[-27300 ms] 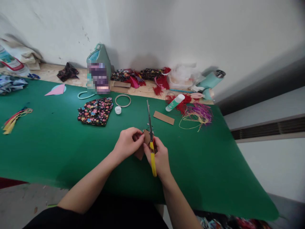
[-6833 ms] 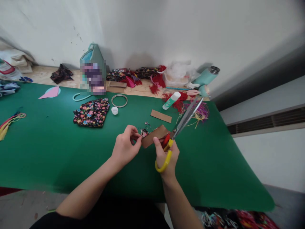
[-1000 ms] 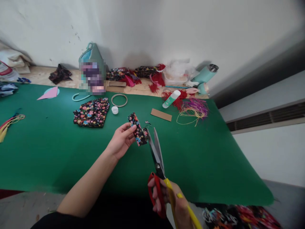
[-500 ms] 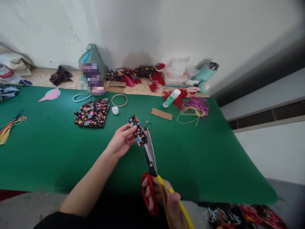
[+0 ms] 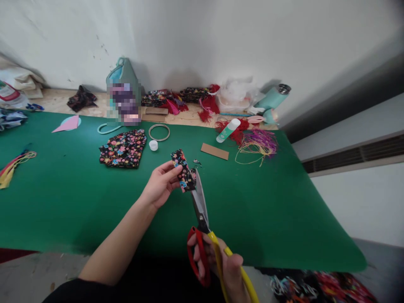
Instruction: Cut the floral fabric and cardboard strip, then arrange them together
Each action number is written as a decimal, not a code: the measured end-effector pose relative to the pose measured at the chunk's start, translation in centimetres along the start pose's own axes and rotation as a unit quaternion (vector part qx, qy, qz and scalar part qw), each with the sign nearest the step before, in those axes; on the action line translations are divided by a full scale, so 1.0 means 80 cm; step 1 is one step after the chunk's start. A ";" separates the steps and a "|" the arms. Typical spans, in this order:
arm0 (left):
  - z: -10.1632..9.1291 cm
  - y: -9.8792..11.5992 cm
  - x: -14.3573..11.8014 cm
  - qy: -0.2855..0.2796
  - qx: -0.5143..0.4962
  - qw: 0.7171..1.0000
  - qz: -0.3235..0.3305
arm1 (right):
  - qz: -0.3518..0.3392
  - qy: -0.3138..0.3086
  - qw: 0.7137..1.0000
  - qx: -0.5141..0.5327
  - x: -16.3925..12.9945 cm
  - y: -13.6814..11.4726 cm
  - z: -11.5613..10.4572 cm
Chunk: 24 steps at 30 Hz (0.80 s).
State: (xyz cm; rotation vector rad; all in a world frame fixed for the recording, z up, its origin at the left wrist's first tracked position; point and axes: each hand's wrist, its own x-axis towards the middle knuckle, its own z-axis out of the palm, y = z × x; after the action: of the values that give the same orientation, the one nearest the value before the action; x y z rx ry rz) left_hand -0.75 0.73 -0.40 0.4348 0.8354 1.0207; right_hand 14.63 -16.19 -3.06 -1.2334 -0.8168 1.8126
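Green table [image 5: 78,202], mid-frame: my left hand [image 5: 160,185] pinches the floral strip [image 5: 183,170], right hand [image 5: 221,263] gripping the scissors [image 5: 200,206]. I'd keep blades snug against the strip's edge.

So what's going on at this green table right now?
A person is trimming a small strip of floral fabric. The left hand pinches the strip and holds it up above the green table, while the right hand works red-and-yellow-handled scissors whose blades meet the strip's lower edge. A bigger floral fabric piece, a ring, a cardboard strip and a glue stick lie farther back.
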 end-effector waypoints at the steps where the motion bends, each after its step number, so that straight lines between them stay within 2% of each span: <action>1: 0.000 0.000 0.000 -0.007 0.004 1.000 -0.008 | 0.003 -0.007 1.000 0.010 0.001 0.001 -0.001; 7: 0.000 -0.002 0.000 -0.019 0.012 1.000 -0.021 | 0.016 -0.025 0.999 0.028 0.004 -0.008 0.003; 12: 0.001 -0.004 0.000 -0.005 0.018 1.000 -0.014 | -0.009 0.016 1.000 0.023 -0.001 -0.015 0.012; 16: 0.001 -0.005 0.001 -0.004 0.022 1.000 -0.008 | 0.003 0.031 0.999 0.011 -0.002 -0.019 0.018; 21: 0.002 -0.004 0.000 0.001 0.019 1.000 -0.014 | 0.018 0.015 1.000 -0.014 -0.004 -0.024 0.022; 24: 0.001 -0.005 0.000 0.001 0.021 1.000 -0.014 | 0.023 0.060 0.997 -0.047 -0.006 -0.024 0.022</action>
State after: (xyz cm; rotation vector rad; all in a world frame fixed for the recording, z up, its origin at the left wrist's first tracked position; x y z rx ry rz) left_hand -0.46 0.58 -0.59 0.4568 0.8644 0.9784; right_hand 13.55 -15.81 -0.66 -1.4167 -0.8205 1.7343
